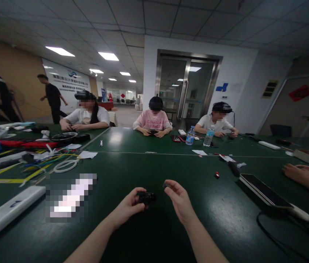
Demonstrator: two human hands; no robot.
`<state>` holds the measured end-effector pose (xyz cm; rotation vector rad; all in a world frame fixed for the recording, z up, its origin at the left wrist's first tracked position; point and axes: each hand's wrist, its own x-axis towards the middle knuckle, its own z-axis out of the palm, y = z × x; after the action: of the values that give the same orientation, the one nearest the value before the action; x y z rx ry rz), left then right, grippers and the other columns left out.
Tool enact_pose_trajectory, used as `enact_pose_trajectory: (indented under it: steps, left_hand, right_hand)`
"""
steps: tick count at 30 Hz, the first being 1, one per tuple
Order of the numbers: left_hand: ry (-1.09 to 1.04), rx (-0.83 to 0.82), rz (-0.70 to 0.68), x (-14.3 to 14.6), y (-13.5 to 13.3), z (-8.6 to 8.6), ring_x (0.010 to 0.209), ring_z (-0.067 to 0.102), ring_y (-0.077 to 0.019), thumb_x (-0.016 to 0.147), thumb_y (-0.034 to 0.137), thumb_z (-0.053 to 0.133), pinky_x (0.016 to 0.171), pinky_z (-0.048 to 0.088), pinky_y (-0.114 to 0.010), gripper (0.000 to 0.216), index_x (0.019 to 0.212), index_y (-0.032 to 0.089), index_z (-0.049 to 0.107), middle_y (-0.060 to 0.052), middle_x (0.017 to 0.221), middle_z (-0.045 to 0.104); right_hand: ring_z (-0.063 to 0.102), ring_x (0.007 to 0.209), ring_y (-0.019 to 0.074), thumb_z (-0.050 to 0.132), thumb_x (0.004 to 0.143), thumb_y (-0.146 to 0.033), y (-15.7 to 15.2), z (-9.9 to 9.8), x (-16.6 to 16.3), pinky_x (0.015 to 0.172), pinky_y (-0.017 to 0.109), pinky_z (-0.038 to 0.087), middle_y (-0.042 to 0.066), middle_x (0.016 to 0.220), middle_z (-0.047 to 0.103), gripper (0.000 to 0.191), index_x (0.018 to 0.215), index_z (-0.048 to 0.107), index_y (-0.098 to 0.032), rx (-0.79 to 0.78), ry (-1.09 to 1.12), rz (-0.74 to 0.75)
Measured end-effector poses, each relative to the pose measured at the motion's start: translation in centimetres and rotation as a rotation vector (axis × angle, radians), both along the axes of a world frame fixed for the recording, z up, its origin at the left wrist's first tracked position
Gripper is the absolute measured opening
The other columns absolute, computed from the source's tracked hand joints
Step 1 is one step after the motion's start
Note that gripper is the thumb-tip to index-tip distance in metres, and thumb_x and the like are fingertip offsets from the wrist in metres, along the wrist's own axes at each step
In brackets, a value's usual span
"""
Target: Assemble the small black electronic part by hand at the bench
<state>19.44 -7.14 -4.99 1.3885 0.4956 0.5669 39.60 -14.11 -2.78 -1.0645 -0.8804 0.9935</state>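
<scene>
Just above the green table (pixel 168 233), my left hand (pixel 130 207) grips a small black device (pixel 146 197) with a shiny face, between thumb and fingers. What kind of device it is I cannot make out. To its right, my right hand (pixel 178 199) pinches a small dark piece (pixel 165 185) between thumb and fingertips. The piece is too small to name. A gap separates the two held things.
On the left lie a white bar-shaped device (pixel 8 212), a blurred-out object (pixel 72 199) and coiled white cable (pixel 65 166). A phone (pixel 265 190), a small red item (pixel 217 175) and another person's hands (pixel 302 173) are at right. Water bottles (pixel 190 136) stand farther back, before seated people.
</scene>
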Motion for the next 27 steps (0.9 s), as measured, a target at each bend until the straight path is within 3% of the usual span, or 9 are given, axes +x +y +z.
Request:
enact_pose_trajectory:
  steps: [6, 11, 14, 27]
  left_hand:
    - [-0.024, -0.010, -0.008, 0.0, 0.1, -0.2, 0.087, 0.059, -0.0184, 0.075, 0.025, 0.067, 0.074, 0.040, -0.030, 0.046, 0.113, 0.024, 0.042, -0.003, 0.095, 0.062]
    - [-0.046, -0.031, -0.007, 0.0, 0.1, -0.3, 0.088, 0.058, -0.0185, 0.073, 0.025, 0.069, 0.077, 0.041, -0.031, 0.045, 0.111, 0.024, 0.043, -0.003, 0.096, 0.061]
    - [-0.046, -0.034, -0.004, 0.0, 0.2, -0.3, 0.088, 0.058, -0.0184, 0.073, 0.026, 0.069, 0.078, 0.041, -0.032, 0.044, 0.110, 0.023, 0.044, -0.003, 0.097, 0.061]
    - [-0.036, -0.033, 0.001, 0.1, 0.1, -0.5, 0.087, 0.058, -0.0188, 0.072, 0.032, 0.069, 0.080, 0.040, -0.033, 0.047, 0.110, 0.024, 0.044, -0.002, 0.093, 0.060]
  right_hand:
    - [0.059, 0.090, 0.0205, 0.069, 0.069, -0.037, -0.2, -0.1, -1.4, 0.087, 0.039, 0.043, 0.004, 0.093, 0.064, 0.030, 0.094, 0.064, -0.022, -0.011, -0.193, 0.200]
    - [0.052, 0.106, 0.0236, 0.067, 0.069, -0.032, 0.1, -0.7, -2.4, 0.096, 0.042, 0.036, 0.004, 0.110, 0.058, 0.022, 0.089, 0.067, -0.025, 0.012, -0.456, 0.188]
    - [0.051, 0.106, 0.0234, 0.066, 0.068, -0.028, 0.1, -0.9, -2.6, 0.097, 0.042, 0.035, 0.002, 0.108, 0.059, 0.019, 0.088, 0.067, -0.028, -0.012, -0.567, 0.203]
    - [0.056, 0.099, 0.0228, 0.066, 0.069, -0.028, 0.1, -1.3, -2.4, 0.090, 0.039, 0.040, 0.001, 0.101, 0.063, 0.022, 0.090, 0.066, -0.028, -0.016, -0.571, 0.209]
